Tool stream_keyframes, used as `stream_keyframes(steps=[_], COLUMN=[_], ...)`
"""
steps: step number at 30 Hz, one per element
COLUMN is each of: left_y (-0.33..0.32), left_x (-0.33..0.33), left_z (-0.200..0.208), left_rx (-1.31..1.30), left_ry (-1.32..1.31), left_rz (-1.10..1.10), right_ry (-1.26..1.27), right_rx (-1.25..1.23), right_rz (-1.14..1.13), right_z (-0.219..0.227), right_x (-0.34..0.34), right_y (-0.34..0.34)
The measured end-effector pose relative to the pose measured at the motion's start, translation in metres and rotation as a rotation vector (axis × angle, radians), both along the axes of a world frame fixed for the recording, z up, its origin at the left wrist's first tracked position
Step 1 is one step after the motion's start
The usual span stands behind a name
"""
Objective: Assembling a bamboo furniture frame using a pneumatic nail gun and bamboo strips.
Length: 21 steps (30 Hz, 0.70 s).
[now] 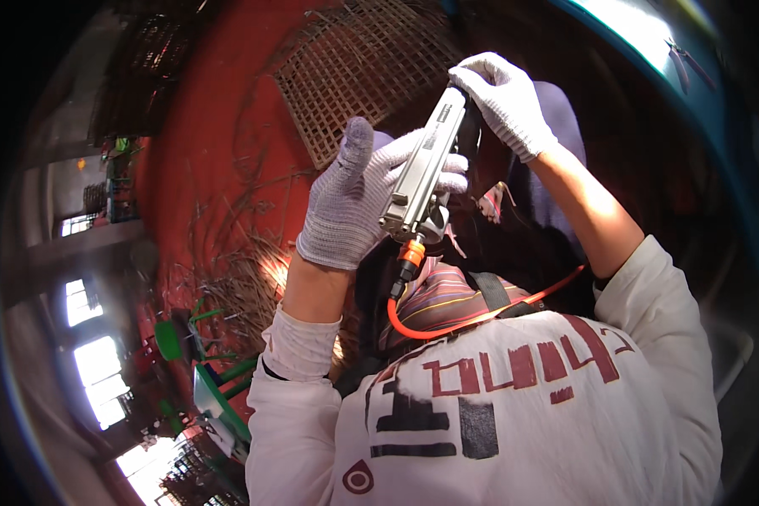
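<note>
A silver and black air nail gun (430, 160) slants across the middle of the view, its long magazine side facing up. My left hand (346, 190) supports it from beneath in a white knit glove, fingers passing under the body and thumb sticking up clear of it. Gloved too, my right hand (504, 97) is closed on the far upper end of the tool, fingertips bent around it. An orange and black coupling (411, 257) joins the near end to an orange air hose (430, 334), which curves across my lap to the right. The trigger area is mostly hidden.
A woven lattice panel (354, 72) lies on the red floor (219, 110) ahead, with loose strips (228, 270) scattered to the left. Pliers (690, 66) rest on a blue-edged surface at the upper right. A green stool (169, 341) stands at the left.
</note>
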<state>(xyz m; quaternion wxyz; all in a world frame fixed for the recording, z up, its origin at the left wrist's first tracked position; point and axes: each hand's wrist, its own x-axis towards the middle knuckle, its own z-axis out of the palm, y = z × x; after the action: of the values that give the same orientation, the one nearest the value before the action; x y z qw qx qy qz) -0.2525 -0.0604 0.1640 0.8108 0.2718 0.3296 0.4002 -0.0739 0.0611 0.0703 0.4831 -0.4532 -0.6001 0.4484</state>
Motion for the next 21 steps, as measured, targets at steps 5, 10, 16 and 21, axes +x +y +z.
stream_keyframes(steps=[5, 10, 16, 21], left_y=[-0.002, -0.016, -0.045, -0.067], left_x=[-0.009, -0.026, -0.048, -0.058], left_z=[-0.004, -0.019, -0.033, -0.041], left_rx=[0.111, 0.047, 0.022, -0.046], left_ry=[0.133, 0.095, 0.094, 0.212], left_rz=[0.119, 0.153, 0.313, 0.421], right_ry=[-0.11, -0.237, -0.319, -0.416], right_rx=[0.277, 0.439, 0.612, 0.623], right_rz=[-0.022, -0.019, 0.047, 0.076], right_z=[0.025, 0.011, 0.018, 0.014], right_x=[-0.019, -0.042, -0.076, -0.091], right_y=[0.013, 0.012, 0.004, 0.003])
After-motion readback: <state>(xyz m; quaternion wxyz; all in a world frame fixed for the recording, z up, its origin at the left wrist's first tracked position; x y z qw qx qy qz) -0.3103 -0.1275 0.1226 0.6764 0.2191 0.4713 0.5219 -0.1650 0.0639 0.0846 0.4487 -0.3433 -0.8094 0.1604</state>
